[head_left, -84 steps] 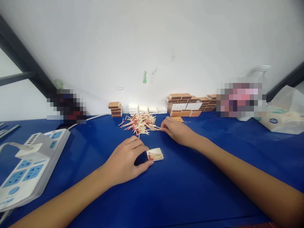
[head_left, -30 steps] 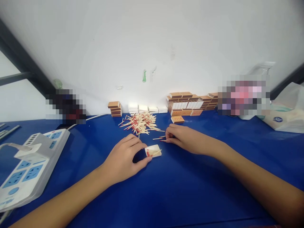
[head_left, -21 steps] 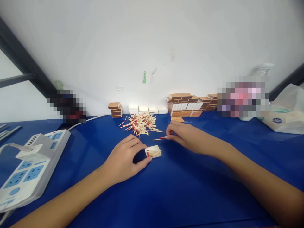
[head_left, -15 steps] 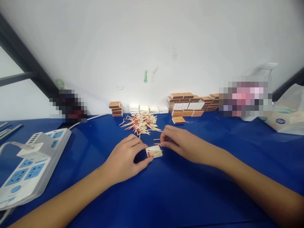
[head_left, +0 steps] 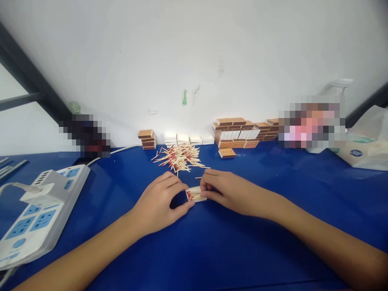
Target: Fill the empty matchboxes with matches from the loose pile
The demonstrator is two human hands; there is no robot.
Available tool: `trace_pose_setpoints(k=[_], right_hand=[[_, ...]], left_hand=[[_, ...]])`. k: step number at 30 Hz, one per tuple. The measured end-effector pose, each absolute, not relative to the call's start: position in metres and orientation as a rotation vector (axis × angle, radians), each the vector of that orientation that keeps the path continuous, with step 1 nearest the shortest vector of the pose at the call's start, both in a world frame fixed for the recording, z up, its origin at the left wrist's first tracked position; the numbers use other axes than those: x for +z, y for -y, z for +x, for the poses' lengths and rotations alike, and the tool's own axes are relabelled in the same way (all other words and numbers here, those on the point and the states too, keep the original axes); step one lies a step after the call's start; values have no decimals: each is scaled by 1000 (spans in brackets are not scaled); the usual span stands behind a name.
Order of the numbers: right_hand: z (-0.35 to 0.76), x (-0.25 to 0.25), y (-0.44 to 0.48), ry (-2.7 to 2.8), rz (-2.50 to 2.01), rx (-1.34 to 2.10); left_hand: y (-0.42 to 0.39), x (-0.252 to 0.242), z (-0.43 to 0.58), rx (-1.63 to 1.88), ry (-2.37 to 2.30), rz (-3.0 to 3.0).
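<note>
A small white matchbox tray (head_left: 198, 200) lies on the blue table with several red-tipped matches (head_left: 191, 196) inside, their heads toward its left end. My left hand (head_left: 162, 202) grips the tray's left end between thumb and fingers. Over the right end, my right hand (head_left: 227, 189) is closed in a pinch on a match, mostly hidden by the fingertips. Behind both hands spreads a loose pile of matches (head_left: 182, 157). One stray match (head_left: 198, 178) lies just beyond my right fingers.
By the wall are stacked white trays (head_left: 183, 139), a short stack of matchboxes (head_left: 148, 142) and a larger matchbox stack (head_left: 235, 143). A single matchbox (head_left: 227, 153) sits before it. A power strip (head_left: 45, 218) is at left, a tissue pack (head_left: 366, 152) at right.
My right hand has moved slightly left and down, bringing the match from beside the tray to over its right end. My left hand stays on the tray.
</note>
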State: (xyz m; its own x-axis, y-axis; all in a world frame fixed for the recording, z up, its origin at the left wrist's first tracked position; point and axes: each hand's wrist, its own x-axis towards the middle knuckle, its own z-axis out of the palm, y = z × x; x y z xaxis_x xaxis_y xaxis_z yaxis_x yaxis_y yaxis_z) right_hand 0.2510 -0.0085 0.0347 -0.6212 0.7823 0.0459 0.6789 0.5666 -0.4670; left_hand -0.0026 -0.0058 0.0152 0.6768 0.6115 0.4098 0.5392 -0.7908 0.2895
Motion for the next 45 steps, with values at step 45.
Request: trace_pose_setpoints(k=[45], right_hand=[[252, 34, 2, 2401, -1189, 666]], left_hand=[[6, 15, -3, 766, -927, 2757]])
